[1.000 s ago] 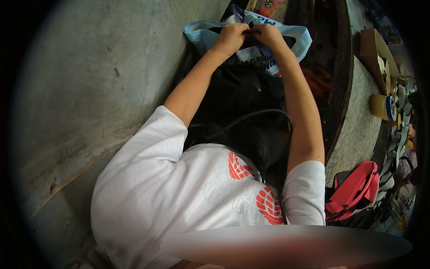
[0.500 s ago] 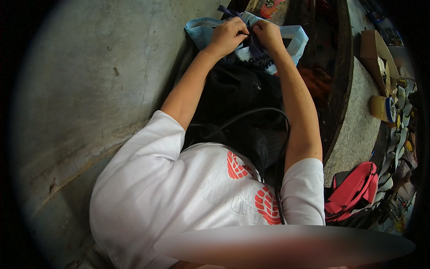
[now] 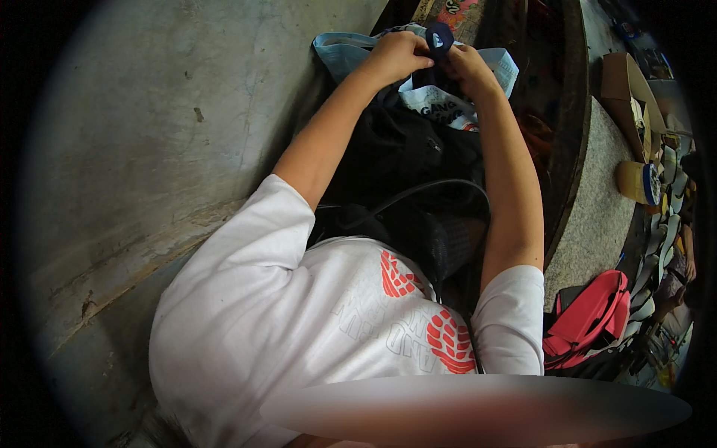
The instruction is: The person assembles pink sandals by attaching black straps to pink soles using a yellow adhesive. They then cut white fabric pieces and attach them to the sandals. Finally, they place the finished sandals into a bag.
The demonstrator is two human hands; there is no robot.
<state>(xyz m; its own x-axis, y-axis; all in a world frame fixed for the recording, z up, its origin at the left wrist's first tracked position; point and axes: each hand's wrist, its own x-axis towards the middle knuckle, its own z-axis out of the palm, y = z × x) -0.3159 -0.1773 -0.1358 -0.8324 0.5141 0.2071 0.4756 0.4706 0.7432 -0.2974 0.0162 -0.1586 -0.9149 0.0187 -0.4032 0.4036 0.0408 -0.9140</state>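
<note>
Hands at the far end of the scene: we see two bare forearms reaching away from one white T-shirt (image 3: 299,328) with two red prints on it. Our left hand (image 3: 397,54) and right hand (image 3: 464,66) meet over one small dark blue cloth piece (image 3: 439,37), and the fingers of both are pinched together on it, the left from its left side, the right from just below. This piece sits above the open mouth of one light blue bag (image 3: 345,54), which lies at the far middle against the grey concrete wall (image 3: 149,134) on the left. We count one black bag (image 3: 403,157) between the arms, one red bag (image 3: 590,321) at the near right, and one cardboard box (image 3: 624,82) at the far right.
</note>
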